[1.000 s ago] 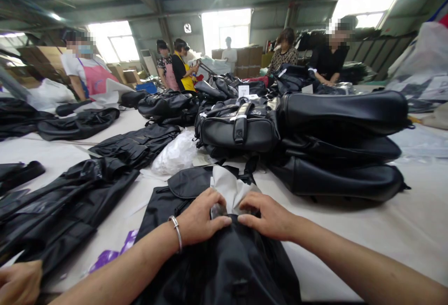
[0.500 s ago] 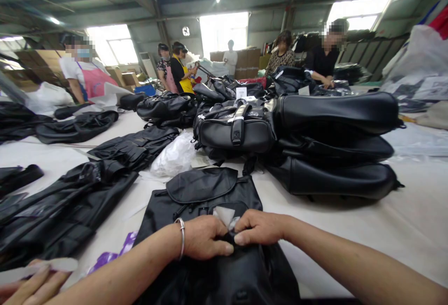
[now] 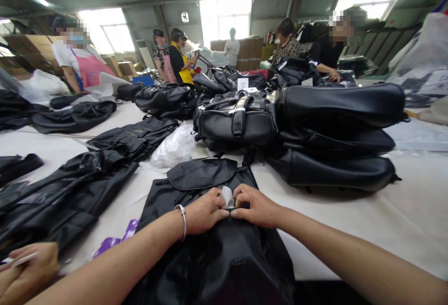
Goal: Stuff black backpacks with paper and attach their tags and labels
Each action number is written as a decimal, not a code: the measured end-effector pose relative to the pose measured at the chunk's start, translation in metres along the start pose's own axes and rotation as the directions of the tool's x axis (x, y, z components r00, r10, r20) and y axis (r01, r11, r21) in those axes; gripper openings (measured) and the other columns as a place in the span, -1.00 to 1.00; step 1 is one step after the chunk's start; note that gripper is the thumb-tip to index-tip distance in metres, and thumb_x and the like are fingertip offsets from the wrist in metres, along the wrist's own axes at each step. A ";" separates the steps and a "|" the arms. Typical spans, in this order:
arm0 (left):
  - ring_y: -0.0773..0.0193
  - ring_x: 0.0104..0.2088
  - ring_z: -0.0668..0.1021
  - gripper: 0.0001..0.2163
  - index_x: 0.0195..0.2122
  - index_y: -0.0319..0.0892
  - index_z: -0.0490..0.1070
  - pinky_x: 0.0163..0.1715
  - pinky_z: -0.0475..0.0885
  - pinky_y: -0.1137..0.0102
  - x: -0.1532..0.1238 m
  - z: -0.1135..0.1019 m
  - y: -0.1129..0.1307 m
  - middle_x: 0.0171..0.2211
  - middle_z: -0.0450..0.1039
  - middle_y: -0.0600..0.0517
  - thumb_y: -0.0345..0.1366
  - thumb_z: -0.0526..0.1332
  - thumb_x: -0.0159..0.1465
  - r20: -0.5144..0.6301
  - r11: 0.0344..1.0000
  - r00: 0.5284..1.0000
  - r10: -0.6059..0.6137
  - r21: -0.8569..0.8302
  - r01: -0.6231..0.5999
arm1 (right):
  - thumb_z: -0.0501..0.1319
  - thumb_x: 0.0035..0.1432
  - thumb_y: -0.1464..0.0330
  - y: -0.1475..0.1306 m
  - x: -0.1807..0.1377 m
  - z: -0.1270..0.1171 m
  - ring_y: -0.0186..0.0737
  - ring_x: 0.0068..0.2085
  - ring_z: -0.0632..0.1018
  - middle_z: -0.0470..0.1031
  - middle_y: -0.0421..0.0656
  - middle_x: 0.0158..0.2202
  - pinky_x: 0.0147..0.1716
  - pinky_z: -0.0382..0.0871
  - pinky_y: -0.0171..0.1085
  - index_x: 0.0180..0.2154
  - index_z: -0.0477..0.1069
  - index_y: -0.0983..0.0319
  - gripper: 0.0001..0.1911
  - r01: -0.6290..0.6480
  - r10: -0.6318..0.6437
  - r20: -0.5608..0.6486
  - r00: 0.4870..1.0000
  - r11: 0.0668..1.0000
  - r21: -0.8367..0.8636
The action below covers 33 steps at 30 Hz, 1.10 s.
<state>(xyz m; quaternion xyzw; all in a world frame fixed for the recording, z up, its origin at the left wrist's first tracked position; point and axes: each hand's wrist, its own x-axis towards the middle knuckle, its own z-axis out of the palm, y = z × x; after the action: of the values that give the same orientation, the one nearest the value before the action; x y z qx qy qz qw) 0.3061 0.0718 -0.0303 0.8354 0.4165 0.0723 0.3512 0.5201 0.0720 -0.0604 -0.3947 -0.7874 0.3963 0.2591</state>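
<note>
Backpack, black, lies on the pale table right in front of me, its flap end pointing away. My left hand and right hand sit close together, thumbs and fingers pinched on the edge of its opening, and a bit of white sheet pokes up between them. Purple wrapping lies beside it on my left, near another person's hand holding something thin and white. Beyond are crumpled clear plastic and, to the right, stacked black bags.
</note>
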 end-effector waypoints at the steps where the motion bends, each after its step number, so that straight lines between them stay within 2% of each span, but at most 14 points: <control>1: 0.23 -0.14 0.43 -0.83 -0.47 -0.19 0.32 -0.04 0.32 0.38 0.001 0.000 0.001 -0.11 0.33 -0.03 -0.26 0.13 0.24 0.044 1.000 0.999 -0.017 0.019 0.016 | 0.34 0.02 0.33 -0.001 0.000 0.000 -0.19 -0.18 0.42 0.40 -0.15 -0.24 -0.18 0.24 -0.28 -0.53 0.39 0.26 -0.80 0.039 -0.039 -0.001 0.999 0.999 -0.033; 5: 0.31 -0.45 0.35 -0.76 -0.49 -0.17 0.26 -0.39 0.28 0.43 0.000 0.000 0.001 -0.50 0.28 0.09 -0.21 0.06 0.29 0.120 0.997 0.991 -0.063 0.062 0.056 | 0.24 0.13 0.35 -0.001 -0.002 0.000 -0.32 -0.40 0.37 0.34 -0.27 -0.48 -0.40 0.16 -0.35 -0.47 0.36 0.26 -0.84 -0.048 0.051 0.184 0.982 0.999 -0.016; 10: 0.36 -0.50 0.33 -0.70 -0.48 -0.17 0.26 -0.51 0.22 0.48 -0.001 -0.003 0.001 -0.55 0.24 0.14 -0.10 0.02 0.32 0.260 0.996 0.961 -0.093 0.021 0.091 | 0.20 0.18 0.16 0.009 0.000 0.001 -0.38 -0.49 0.24 0.22 -0.32 -0.54 -0.51 0.10 -0.40 -0.43 0.34 0.27 -0.70 -0.210 0.101 0.409 0.907 0.950 0.233; 12: 0.34 -0.48 0.36 -0.72 -0.48 -0.17 0.29 -0.46 0.27 0.46 0.002 -0.002 0.001 -0.52 0.27 0.12 -0.13 0.05 0.30 0.239 0.993 0.964 -0.117 0.039 0.111 | 0.20 0.17 0.20 0.011 0.001 0.002 -0.37 -0.49 0.26 0.24 -0.31 -0.55 -0.51 0.11 -0.39 -0.44 0.37 0.27 -0.72 -0.249 0.170 0.384 0.907 0.954 0.167; 14: 0.29 -0.34 0.41 -0.78 -0.48 -0.19 0.31 -0.29 0.33 0.43 0.004 0.000 0.002 -0.38 0.35 0.04 -0.21 0.11 0.27 0.152 0.994 0.983 -0.101 0.058 0.093 | 0.22 0.14 0.29 0.010 0.001 0.002 -0.32 -0.43 0.35 0.35 -0.27 -0.50 -0.45 0.18 -0.38 -0.42 0.41 0.27 -0.82 -0.227 0.198 0.275 0.941 0.971 0.076; 16: 0.25 -0.19 0.42 -0.83 -0.47 -0.20 0.33 -0.13 0.32 0.42 0.005 0.002 0.002 -0.23 0.36 -0.01 -0.26 0.15 0.24 0.085 0.996 0.995 -0.062 0.067 0.056 | 0.24 0.10 0.36 0.008 -0.002 0.003 -0.28 -0.35 0.42 0.45 -0.23 -0.38 -0.36 0.24 -0.36 -0.28 0.45 0.26 -0.88 -0.170 0.158 0.162 0.974 0.983 0.064; 17: 0.26 -0.18 0.42 -0.84 -0.45 -0.20 0.34 -0.13 0.31 0.43 0.005 0.003 0.002 -0.23 0.37 -0.01 -0.27 0.15 0.24 0.073 0.997 0.996 -0.050 0.070 0.045 | 0.24 0.10 0.38 0.007 -0.003 0.003 -0.27 -0.33 0.44 0.48 -0.22 -0.35 -0.34 0.25 -0.36 -0.18 0.45 0.25 -0.80 -0.144 0.132 0.149 0.980 0.987 0.074; 19: 0.29 -0.30 0.43 -0.82 -0.43 -0.18 0.37 -0.26 0.32 0.45 0.005 0.006 0.001 -0.36 0.38 0.04 -0.25 0.12 0.28 0.091 0.996 0.995 -0.052 0.075 0.045 | 0.23 0.13 0.36 0.004 -0.006 0.004 -0.27 -0.35 0.46 0.49 -0.23 -0.35 -0.37 0.26 -0.36 -0.08 0.44 0.24 -0.72 -0.105 0.087 0.210 0.974 0.991 0.078; 21: 0.31 -0.43 0.40 -0.79 -0.44 -0.17 0.37 -0.41 0.28 0.46 0.005 0.011 -0.001 -0.49 0.34 0.09 -0.24 0.08 0.30 0.125 0.995 0.990 -0.067 0.086 0.057 | 0.20 0.17 0.33 0.004 -0.007 0.004 -0.27 -0.39 0.45 0.49 -0.24 -0.41 -0.42 0.24 -0.36 -0.16 0.50 0.26 -0.78 -0.091 0.069 0.324 0.943 0.995 0.051; 23: 0.32 -0.47 0.39 -0.78 -0.45 -0.17 0.38 -0.46 0.25 0.47 0.006 0.015 -0.002 -0.52 0.35 0.10 -0.24 0.08 0.30 0.145 0.993 0.987 -0.074 0.103 0.059 | 0.19 0.18 0.33 0.005 -0.005 0.004 -0.26 -0.37 0.48 0.52 -0.23 -0.40 -0.40 0.26 -0.36 -0.25 0.54 0.26 -0.81 -0.066 0.057 0.338 0.939 0.998 0.015; 26: 0.30 -0.45 0.44 -0.82 -0.41 -0.17 0.42 -0.44 0.28 0.46 0.007 0.014 -0.002 -0.48 0.42 0.08 -0.22 0.13 0.27 0.120 0.988 0.988 -0.098 0.127 0.083 | 0.16 0.19 0.36 0.013 0.002 -0.003 -0.25 -0.31 0.53 0.57 -0.23 -0.36 -0.33 0.31 -0.37 -0.28 0.55 0.23 -0.81 -0.085 0.098 0.143 0.985 0.992 -0.095; 28: 0.25 -0.33 0.49 -0.88 -0.31 -0.16 0.44 -0.33 0.34 0.44 0.005 0.007 0.002 -0.35 0.47 0.04 -0.24 0.21 0.22 0.042 0.985 0.993 -0.107 0.142 0.100 | 0.13 0.21 0.38 0.019 0.009 -0.012 -0.24 -0.29 0.54 0.58 -0.20 -0.35 -0.30 0.32 -0.36 -0.30 0.55 0.24 -0.79 -0.133 0.135 -0.006 0.991 0.974 -0.181; 31: 0.24 -0.16 0.49 -0.89 -0.23 -0.17 0.46 -0.10 0.35 0.42 -0.004 -0.009 0.013 -0.19 0.46 -0.01 -0.35 0.22 0.21 -0.068 0.992 0.997 0.025 0.121 -0.017 | 0.11 0.21 0.40 0.028 0.021 -0.023 -0.18 -0.23 0.54 0.59 -0.14 -0.31 -0.25 0.32 -0.32 -0.29 0.55 0.25 -0.77 -0.176 0.161 -0.078 0.984 0.951 -0.254; 33: 0.27 -0.13 0.50 -0.86 -0.21 -0.16 0.49 -0.04 0.35 0.46 -0.011 -0.015 0.020 -0.18 0.48 -0.01 -0.39 0.16 0.26 0.013 0.982 0.984 0.180 0.058 -0.180 | 0.12 0.19 0.41 0.030 0.029 -0.023 -0.16 -0.19 0.54 0.59 -0.14 -0.26 -0.19 0.31 -0.30 -0.28 0.56 0.23 -0.78 -0.183 0.170 -0.071 0.983 0.940 -0.287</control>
<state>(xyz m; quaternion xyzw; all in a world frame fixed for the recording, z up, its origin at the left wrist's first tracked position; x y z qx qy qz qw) 0.3053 0.0635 -0.0042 0.8799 0.3398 0.0884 0.3202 0.5329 0.1166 -0.0696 -0.5066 -0.7927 0.2881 0.1788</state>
